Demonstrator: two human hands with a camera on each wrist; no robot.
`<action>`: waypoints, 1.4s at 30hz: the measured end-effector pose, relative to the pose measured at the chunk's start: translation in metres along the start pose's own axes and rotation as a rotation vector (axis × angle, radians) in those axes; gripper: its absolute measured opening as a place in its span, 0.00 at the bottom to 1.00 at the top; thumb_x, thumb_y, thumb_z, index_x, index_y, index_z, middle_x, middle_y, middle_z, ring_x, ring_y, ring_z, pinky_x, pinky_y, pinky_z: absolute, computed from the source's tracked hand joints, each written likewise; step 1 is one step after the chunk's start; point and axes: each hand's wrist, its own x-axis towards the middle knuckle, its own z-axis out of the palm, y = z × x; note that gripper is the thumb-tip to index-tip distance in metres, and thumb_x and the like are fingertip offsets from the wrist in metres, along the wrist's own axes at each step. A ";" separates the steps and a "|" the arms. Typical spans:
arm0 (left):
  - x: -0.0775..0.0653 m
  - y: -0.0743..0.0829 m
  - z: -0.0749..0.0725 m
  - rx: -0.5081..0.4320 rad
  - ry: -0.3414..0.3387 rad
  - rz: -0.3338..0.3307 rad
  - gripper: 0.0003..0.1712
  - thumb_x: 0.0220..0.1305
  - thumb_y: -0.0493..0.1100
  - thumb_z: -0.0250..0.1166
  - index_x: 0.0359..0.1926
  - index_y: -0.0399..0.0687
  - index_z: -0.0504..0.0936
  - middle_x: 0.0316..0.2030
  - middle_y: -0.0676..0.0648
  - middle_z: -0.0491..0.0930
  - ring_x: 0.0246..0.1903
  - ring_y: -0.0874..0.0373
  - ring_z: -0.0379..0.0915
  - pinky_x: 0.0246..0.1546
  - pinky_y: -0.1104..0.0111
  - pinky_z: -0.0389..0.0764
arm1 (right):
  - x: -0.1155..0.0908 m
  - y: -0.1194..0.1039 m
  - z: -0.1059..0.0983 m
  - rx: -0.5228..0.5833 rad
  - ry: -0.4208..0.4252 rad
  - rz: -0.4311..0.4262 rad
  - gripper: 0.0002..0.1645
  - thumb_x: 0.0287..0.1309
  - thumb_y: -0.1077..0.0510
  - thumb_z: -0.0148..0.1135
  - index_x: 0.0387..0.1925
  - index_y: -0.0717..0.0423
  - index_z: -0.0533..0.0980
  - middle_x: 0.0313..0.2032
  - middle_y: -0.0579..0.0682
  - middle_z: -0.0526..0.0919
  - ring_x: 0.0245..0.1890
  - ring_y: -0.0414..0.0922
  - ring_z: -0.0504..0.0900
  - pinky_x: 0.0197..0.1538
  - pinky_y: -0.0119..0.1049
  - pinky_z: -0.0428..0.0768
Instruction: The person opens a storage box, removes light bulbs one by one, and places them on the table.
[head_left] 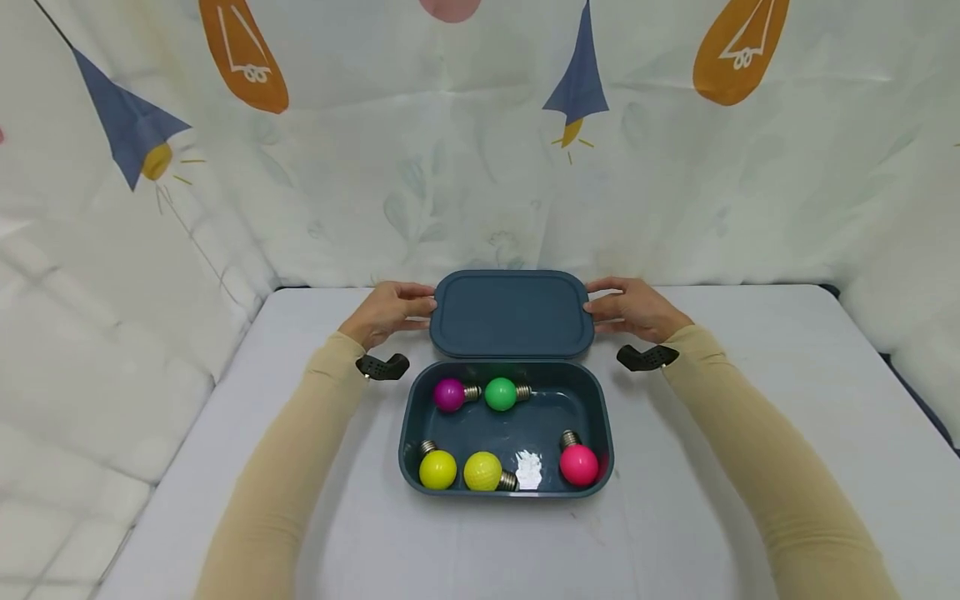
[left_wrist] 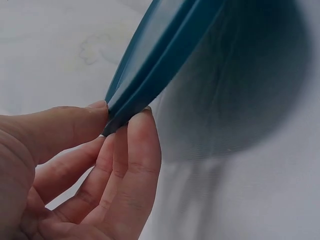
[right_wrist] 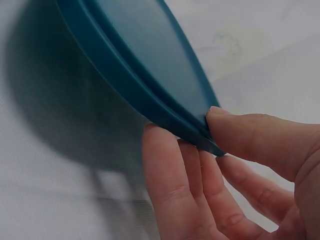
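Both hands hold a dark blue-green lid [head_left: 512, 313] by its short ends, just behind the matching box [head_left: 507, 494]. My left hand [head_left: 392, 312] pinches the lid's left end; in the left wrist view its thumb lies on top and the fingertips [left_wrist: 142, 125] press the underside. At the other end my right hand [head_left: 632, 310] pinches the rim the same way, its fingers [right_wrist: 167, 170] beneath. Inside the box lie a purple bulb [head_left: 449, 395], a green bulb [head_left: 500, 394], a smooth yellow bulb [head_left: 438, 470], a dimpled yellow bulb [head_left: 482, 472] and a pink bulb [head_left: 579, 465].
A white cloth covers the table [head_left: 750, 333]. Behind it hangs a pale curtain [head_left: 465, 167] with lamp and bulb prints, which also runs along the left side. Each wrist wears a small black device [head_left: 382, 367].
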 end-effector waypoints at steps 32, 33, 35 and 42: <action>0.018 -0.005 0.013 0.011 0.024 -0.164 0.39 0.78 0.60 0.51 0.75 0.34 0.65 0.72 0.35 0.69 0.71 0.44 0.70 0.66 0.55 0.79 | 0.011 -0.005 0.013 -0.192 0.051 0.108 0.45 0.75 0.39 0.52 0.79 0.61 0.55 0.62 0.67 0.77 0.47 0.46 0.88 0.52 0.40 0.88; 0.018 -0.005 0.013 0.008 0.020 -0.164 0.40 0.78 0.61 0.51 0.75 0.35 0.64 0.73 0.35 0.67 0.73 0.43 0.68 0.67 0.54 0.78 | 0.011 -0.005 0.013 -0.200 0.053 0.109 0.46 0.75 0.38 0.52 0.79 0.62 0.54 0.62 0.68 0.77 0.48 0.48 0.88 0.53 0.40 0.88; 0.018 -0.005 0.013 -0.003 0.014 -0.163 0.40 0.78 0.61 0.51 0.76 0.36 0.62 0.76 0.35 0.64 0.76 0.43 0.64 0.69 0.53 0.77 | 0.013 -0.004 0.013 -0.222 0.057 0.107 0.48 0.75 0.38 0.52 0.79 0.63 0.52 0.63 0.69 0.77 0.52 0.51 0.88 0.55 0.41 0.87; 0.011 -0.001 0.004 0.080 0.006 -0.126 0.41 0.79 0.63 0.48 0.77 0.37 0.61 0.76 0.35 0.65 0.76 0.41 0.64 0.73 0.52 0.71 | 0.011 -0.004 0.010 -0.293 0.052 0.080 0.45 0.75 0.36 0.51 0.76 0.65 0.58 0.66 0.69 0.76 0.62 0.58 0.83 0.66 0.48 0.81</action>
